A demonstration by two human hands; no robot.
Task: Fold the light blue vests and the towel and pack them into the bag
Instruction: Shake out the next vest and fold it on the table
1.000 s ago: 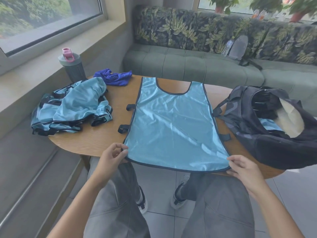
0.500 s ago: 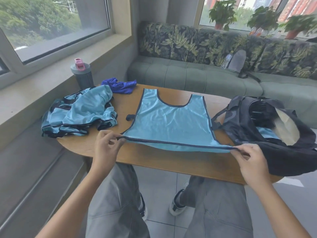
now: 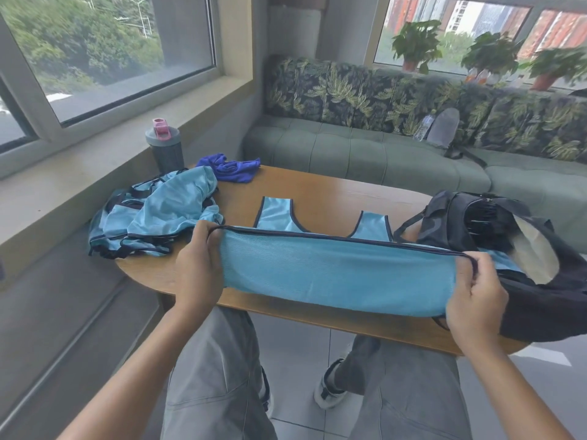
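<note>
1. The hem of the spread vest (image 3: 333,274), which lay flat at the near table edge a second ago, is now lifted and carried toward the shoulder straps; only the two straps are left showing at frame centre, above the raised hem.
2. The hem's left corner is pinched by the left hand (image 3: 198,268) and its right corner by the right hand (image 3: 476,296), fingers curled round the dark binding.
3. This is judged to be the first fold of this vest, not yet laid down.
4. The pile of vests (image 3: 158,217) at centre left and the towel (image 3: 230,168) above it are seen unfolded on the table (image 3: 317,185).
5. The bag (image 3: 508,249) lies open at the right edge; light blue fabric is glimpsed inside, though how much is packed cannot be told.
6. The number of vests in the pile cannot be made out, and the bag's right side is cut off by the frame.
</note>
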